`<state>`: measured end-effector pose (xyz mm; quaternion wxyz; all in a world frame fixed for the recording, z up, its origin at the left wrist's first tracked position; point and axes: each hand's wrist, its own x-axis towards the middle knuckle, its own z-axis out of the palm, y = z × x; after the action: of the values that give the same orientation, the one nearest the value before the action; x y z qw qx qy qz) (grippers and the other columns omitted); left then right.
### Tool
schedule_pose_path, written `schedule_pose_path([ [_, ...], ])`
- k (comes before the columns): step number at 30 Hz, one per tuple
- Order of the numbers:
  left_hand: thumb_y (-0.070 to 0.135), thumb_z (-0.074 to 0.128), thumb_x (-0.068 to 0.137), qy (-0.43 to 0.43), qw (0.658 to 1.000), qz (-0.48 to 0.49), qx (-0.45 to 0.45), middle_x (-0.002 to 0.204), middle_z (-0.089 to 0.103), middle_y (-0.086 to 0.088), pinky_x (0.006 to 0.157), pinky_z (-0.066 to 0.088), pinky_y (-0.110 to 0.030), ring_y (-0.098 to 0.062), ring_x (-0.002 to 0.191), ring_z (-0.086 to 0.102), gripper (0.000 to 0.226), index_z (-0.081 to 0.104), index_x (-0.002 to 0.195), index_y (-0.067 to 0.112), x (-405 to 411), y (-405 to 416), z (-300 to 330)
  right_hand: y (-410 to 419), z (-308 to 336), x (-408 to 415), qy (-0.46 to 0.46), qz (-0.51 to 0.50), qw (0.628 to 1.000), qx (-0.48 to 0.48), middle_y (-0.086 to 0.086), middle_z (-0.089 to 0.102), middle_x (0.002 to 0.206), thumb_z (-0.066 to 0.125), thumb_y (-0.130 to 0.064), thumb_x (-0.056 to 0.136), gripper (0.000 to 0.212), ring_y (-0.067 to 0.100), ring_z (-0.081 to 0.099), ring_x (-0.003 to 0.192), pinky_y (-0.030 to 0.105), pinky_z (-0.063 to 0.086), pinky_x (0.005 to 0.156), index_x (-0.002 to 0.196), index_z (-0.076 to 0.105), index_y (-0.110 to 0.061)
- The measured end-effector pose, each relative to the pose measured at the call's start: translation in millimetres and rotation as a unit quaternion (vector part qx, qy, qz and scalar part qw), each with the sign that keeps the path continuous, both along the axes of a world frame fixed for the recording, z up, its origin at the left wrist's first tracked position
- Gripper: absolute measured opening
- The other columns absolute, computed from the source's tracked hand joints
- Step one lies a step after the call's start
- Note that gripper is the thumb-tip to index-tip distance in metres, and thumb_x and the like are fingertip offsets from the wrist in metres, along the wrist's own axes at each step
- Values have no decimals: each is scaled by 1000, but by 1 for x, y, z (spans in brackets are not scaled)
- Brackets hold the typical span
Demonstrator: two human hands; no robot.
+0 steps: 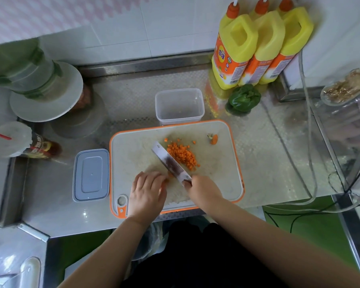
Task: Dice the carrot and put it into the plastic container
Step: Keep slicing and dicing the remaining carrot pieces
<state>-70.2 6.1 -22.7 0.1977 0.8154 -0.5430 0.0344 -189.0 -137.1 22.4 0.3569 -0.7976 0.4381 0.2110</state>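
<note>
Right hand (204,190) grips the knife (170,163); left hand (148,192) seemingly pins a carrot piece (169,175) beside diced carrot (182,155).

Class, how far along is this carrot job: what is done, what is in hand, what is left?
Done: a pile of dice lies on the board. In hand: the right hand grips the knife beside the left hand, which covers the last carrot. Left: the container looks empty, so every dice must go in.

Only the front yellow bottle (234,48) shows anything — two big Chinese characters, too blurry to read. The brown bottle (43,147) label's unreadable too.
</note>
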Motion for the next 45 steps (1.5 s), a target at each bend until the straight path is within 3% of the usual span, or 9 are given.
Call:
schedule_pose_path([
  [5,45,68,84,78,987,105,95,132,49,-9,97,46,-44,-29,121,46,61,51,130,8,2,17,-2,1,8,-8,2,33,999,-7,0,51,71,41,-39,99,28,22,54,69,30,37,54,86,50,-17],
  [8,41,78,75,119,976,131,128,137,44,-9,90,51,-47,-30,124,44,74,45,133,7,1,18,-1,6,7,-9,12,56,998,-17,-4,46,67,39,-38,100,26,20,52,68,26,31,49,86,48,-18],
  [17,17,77,72,142,971,166,99,135,44,-12,83,53,-46,-35,120,51,66,44,127,6,-5,19,1,15,6,-7,12,63,998,14,-3,43,63,40,-35,100,29,17,46,59,25,29,47,80,47,-16],
  [23,39,80,72,166,965,162,122,142,36,-9,90,51,-47,-32,126,43,81,36,134,11,-8,14,-1,8,4,-6,30,87,996,21,-1,42,61,41,-36,100,40,15,42,54,26,29,47,64,36,-21],
  [31,38,82,71,160,970,157,92,133,43,-9,78,54,-41,-32,117,50,76,45,130,8,-10,5,2,-38,4,-3,13,62,997,-45,-2,47,66,43,-38,99,26,22,52,68,29,38,58,89,51,-15],
  [36,36,80,73,183,965,157,102,138,36,-5,85,52,-44,-29,124,43,76,42,134,12,-11,4,2,-43,4,-7,-8,77,993,-86,-2,47,65,42,-37,100,27,17,47,59,28,32,47,85,46,-16],
  [39,49,72,77,195,961,159,118,143,32,-2,96,46,-47,-27,130,37,76,38,137,17,-11,4,5,-30,7,-13,-33,123,981,-148,-3,46,62,39,-37,101,28,20,47,56,28,28,43,91,51,-13],
  [41,51,63,82,164,974,144,53,139,38,-7,98,43,-48,-30,127,40,65,43,132,15,-11,5,9,-20,8,-17,-44,142,969,-198,-2,49,63,39,-33,100,25,24,49,57,28,30,44,104,51,-12],
  [45,26,52,93,72,982,120,-129,125,51,-16,93,43,-45,-37,111,50,31,51,120,10,-8,-4,28,-5,12,-28,-81,142,949,-269,2,60,60,57,-24,87,28,28,57,45,21,17,37,110,57,-6],
])
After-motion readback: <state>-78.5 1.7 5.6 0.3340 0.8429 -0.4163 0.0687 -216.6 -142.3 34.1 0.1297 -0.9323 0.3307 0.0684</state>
